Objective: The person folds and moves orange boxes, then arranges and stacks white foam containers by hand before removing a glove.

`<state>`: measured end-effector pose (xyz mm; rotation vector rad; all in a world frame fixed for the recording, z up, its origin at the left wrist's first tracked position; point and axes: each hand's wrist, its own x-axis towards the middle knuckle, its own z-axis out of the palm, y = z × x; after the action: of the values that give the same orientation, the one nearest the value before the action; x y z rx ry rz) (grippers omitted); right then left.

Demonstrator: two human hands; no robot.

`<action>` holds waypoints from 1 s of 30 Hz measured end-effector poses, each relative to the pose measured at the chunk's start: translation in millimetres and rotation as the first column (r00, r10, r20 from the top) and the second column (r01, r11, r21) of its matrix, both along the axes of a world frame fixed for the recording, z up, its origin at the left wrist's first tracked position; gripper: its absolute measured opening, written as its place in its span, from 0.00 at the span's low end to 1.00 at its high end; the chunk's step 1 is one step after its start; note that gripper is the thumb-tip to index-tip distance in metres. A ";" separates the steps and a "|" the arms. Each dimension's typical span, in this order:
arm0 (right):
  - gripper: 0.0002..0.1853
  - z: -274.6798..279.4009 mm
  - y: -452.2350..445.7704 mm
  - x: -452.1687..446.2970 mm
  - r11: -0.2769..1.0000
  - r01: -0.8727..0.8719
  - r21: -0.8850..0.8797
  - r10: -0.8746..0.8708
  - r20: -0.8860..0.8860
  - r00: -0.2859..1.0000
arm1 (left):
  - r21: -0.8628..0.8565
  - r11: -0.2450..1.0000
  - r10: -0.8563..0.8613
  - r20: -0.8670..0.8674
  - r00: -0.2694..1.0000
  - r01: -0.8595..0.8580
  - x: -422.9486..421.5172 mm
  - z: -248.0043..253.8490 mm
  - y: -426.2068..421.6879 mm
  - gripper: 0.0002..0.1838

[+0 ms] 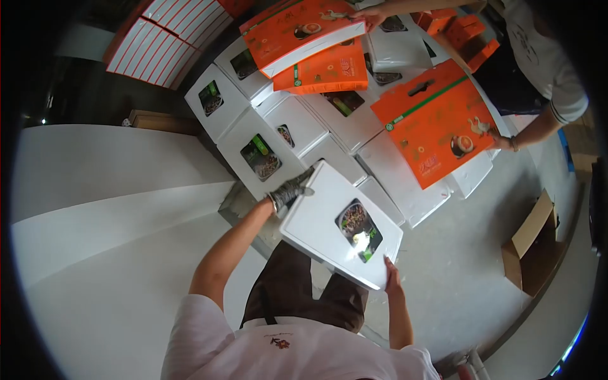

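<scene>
I hold a white lidded box (320, 218) tilted in front of my body, with a dark food-picture label on its lid. My left hand (292, 192), in a grey patterned glove, grips its upper left edge. At the lower right corner my bare right hand (393, 277) holds the opposite side, fingers partly hidden beneath. Just beyond my left hand lies a similar labelled white box (244, 147), part of a spread of such boxes. A large orange printed carton (437, 120) with a handle slot rests over the boxes to the right.
A co-worker's hand (503, 140) touches that carton; another hand (372, 17) is at a second orange carton (297, 31). Orange-edged packages (166, 44) are stacked upper left. An open cardboard box (529, 244) stands on the floor at right. A white curved wall (114, 164) borders the left.
</scene>
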<state>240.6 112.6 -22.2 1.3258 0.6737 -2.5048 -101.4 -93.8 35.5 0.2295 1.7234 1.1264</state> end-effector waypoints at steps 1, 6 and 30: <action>0.26 -6.8 0.2 -4.6 0.999 0.047 -0.004 -0.047 -0.007 0.999 | 0.068 0.997 0.015 0.060 0.998 -0.019 -15.5 5.0 -0.4 0.41; 0.23 -0.7 -17.9 -97.2 0.948 0.271 0.169 -0.261 -0.075 0.962 | 0.127 0.921 0.370 0.019 0.929 -0.369 -97.5 -69.8 -43.7 0.28; 0.27 -123.0 -45.7 -339.6 0.838 -0.265 0.477 0.349 -0.094 0.932 | -0.726 0.688 -0.511 -0.489 0.707 -0.005 -68.4 -136.2 -105.7 0.51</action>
<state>-99.0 66.9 -145.2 1.0089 1.4704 -2.2892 -169.8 -199.5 -100.7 0.4441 2.5242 0.0680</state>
